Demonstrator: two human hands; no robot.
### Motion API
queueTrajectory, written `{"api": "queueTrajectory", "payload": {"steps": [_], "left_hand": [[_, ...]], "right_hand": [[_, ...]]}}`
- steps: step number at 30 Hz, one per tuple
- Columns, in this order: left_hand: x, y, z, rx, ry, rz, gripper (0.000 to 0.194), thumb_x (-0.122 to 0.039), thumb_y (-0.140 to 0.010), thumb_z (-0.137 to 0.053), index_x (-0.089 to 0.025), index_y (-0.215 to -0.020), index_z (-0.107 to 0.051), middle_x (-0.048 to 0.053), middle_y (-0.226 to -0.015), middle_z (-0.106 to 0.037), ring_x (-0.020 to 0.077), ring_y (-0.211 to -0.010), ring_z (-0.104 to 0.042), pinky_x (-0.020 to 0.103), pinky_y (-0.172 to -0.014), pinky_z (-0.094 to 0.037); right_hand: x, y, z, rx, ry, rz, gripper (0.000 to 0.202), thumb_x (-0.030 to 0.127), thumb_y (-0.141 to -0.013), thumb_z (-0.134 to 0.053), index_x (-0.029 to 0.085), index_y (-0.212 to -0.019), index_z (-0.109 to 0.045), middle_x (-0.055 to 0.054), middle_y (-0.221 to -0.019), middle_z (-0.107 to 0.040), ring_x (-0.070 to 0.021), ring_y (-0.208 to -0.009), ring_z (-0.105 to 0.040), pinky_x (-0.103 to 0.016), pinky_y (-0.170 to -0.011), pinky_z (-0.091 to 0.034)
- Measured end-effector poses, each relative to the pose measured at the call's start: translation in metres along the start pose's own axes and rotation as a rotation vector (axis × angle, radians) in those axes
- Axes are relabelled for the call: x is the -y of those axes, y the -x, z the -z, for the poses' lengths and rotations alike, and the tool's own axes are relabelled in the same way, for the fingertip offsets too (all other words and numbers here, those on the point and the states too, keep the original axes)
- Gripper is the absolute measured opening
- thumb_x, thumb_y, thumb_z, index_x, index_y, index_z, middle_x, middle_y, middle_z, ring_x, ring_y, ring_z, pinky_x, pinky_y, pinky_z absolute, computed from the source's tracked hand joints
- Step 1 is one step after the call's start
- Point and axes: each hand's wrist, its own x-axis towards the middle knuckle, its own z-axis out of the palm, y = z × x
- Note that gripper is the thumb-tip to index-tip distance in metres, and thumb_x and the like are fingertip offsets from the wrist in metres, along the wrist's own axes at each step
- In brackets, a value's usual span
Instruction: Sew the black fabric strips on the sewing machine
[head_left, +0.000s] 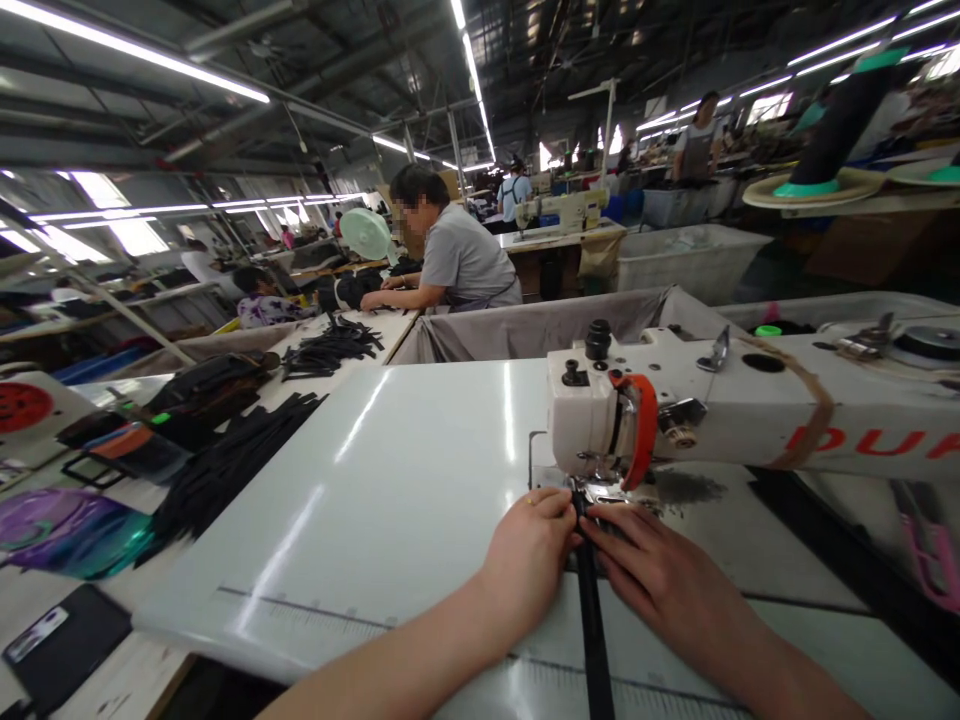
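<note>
A narrow black strap point(591, 630) runs from the near edge of the table up under the needle area of a white sewing machine point(720, 400). My left hand point(531, 545) is closed on the strap's left side, thumb and fingers pinching it close to the presser foot. Flat along the right side lies my right hand point(656, 555), its fingers stretched out and their tips touching the strap. An orange guard point(640, 430) curves down beside the needle, just beyond my fingers. The strap's far end is hidden under the machine head.
Black strips point(232, 460) pile up at the left, with a dark phone point(67, 640) nearer. Pink-handled scissors point(930, 550) and a black band point(847, 550) lie right. Across a cloth-lined bin point(480, 335), a co-worker point(465, 250) handles black material. A thread cone point(840, 130) stands upper right.
</note>
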Motion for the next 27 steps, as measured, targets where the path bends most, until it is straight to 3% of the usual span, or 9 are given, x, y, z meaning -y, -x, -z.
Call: {"api": "queueTrajectory", "payload": {"steps": [12, 19, 27], "left_hand": [[0.001, 0.006, -0.013, -0.068, 0.046, 0.048, 0.023, -0.014, -0.098, -0.045, -0.015, -0.114, -0.061, 0.012, -0.128, -0.063, 0.0240, -0.126, -0.054, 0.046, -0.110, -0.044], [0.007, 0.002, -0.019, -0.027, 0.031, 0.027, 0.020, -0.014, -0.097, -0.047, -0.018, -0.105, -0.064, 0.009, -0.122, -0.066, 0.0220, -0.123, -0.055, 0.043, -0.111, -0.043], [0.008, 0.004, -0.023, -0.050, 0.022, 0.043, 0.022, -0.012, -0.096, -0.048, -0.014, -0.115, -0.059, 0.011, -0.126, -0.063, 0.0205, -0.125, -0.054, 0.040, -0.112, -0.043]], "right_hand": [[0.003, 0.001, -0.005, -0.024, 0.063, -0.034, 0.030, 0.021, -0.098, -0.041, 0.015, -0.119, -0.062, -0.012, -0.115, -0.066, -0.0235, -0.101, -0.064, -0.038, -0.087, -0.056], [0.004, -0.002, -0.003, -0.019, 0.071, -0.019, 0.030, 0.019, -0.098, -0.038, 0.014, -0.117, -0.062, -0.012, -0.111, -0.066, -0.0236, -0.100, -0.063, -0.038, -0.085, -0.057], [0.006, -0.003, -0.003, -0.038, 0.060, -0.027, 0.031, 0.017, -0.097, -0.038, 0.015, -0.115, -0.063, -0.011, -0.108, -0.067, -0.0234, -0.100, -0.063, -0.039, -0.085, -0.056]]}}
